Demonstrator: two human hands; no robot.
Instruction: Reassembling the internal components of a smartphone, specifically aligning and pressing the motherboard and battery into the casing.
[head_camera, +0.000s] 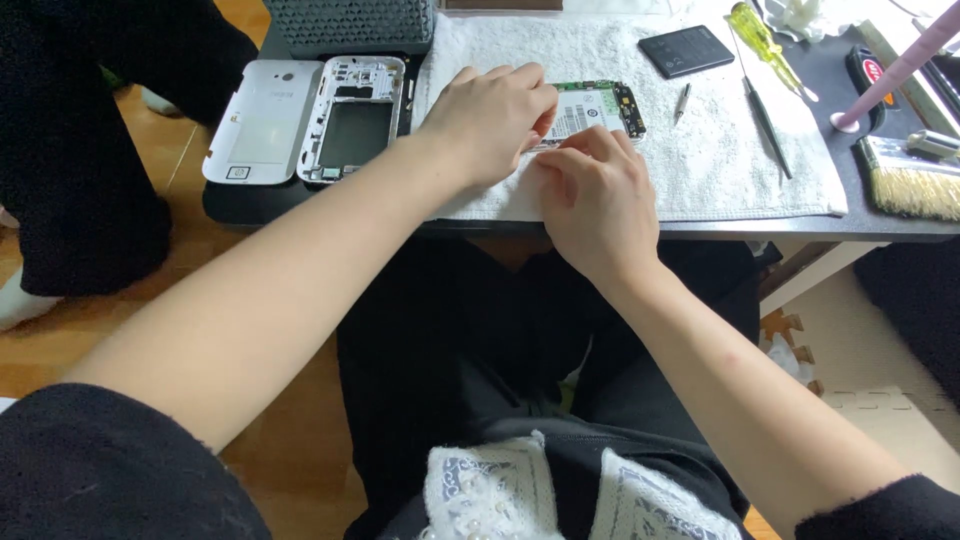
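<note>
While your left hand (490, 118) lies curled over the near left part of the opened phone body (592, 110), pressing it down onto the white towel (720, 160), your right hand (597, 200) rests just below it with its fingertips (590, 150) bent onto the phone's lower edge, so both hands pin the part rather than lift it; whether any finger pinches something small there, you cannot tell from this view. That phone body shows a white label and a strip of green board along its top and right end, and it sits near the middle of the towel. To your left, off the towel on the dark table (250, 205), lie a white back cover (262, 120) and, touching it, a pale middle frame (355, 118). To your right on the towel are a dark battery (685, 50), a small metal bit (681, 103) and a thin dark tool (766, 128); a yellow-handled screwdriver (758, 35) and a brush (912, 180) lie farther out.
</note>
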